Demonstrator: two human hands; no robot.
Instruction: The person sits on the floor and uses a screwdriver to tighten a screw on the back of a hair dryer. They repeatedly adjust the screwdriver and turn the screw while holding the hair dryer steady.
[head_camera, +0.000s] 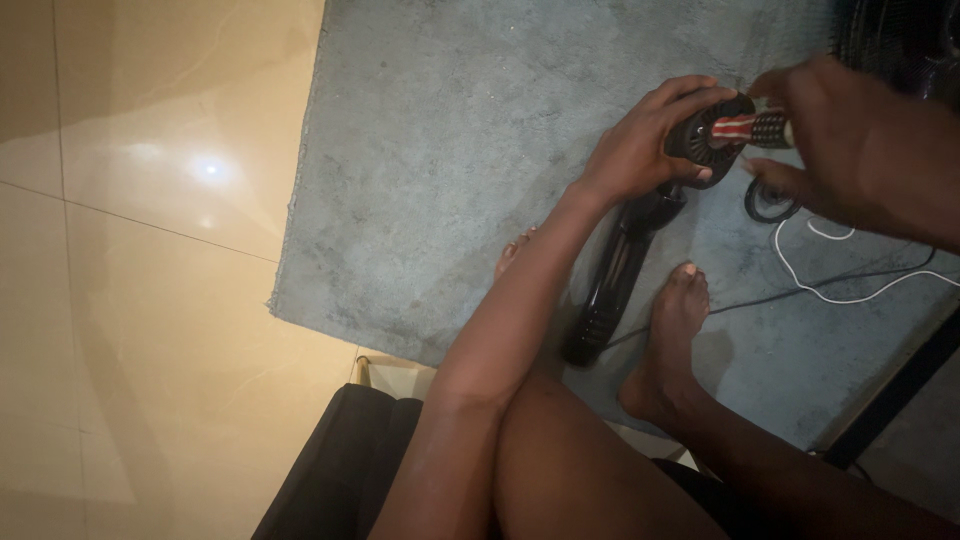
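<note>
Our left hand (640, 140) wraps its fingers around the black appliance head (705, 135); our right hand (850, 140) pinches the striped part (745, 127) at three o'clock, which we judge could slip.

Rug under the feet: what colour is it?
Grey-blue rug, plain with no pattern; the head view shows it best.

A grey rug (450, 150) lies on beige floor tiles (140, 300), with white and black cables (830, 292) on it

Black round motor head (708, 135) with red-striped core, raised above grey rug (450, 150)
</note>
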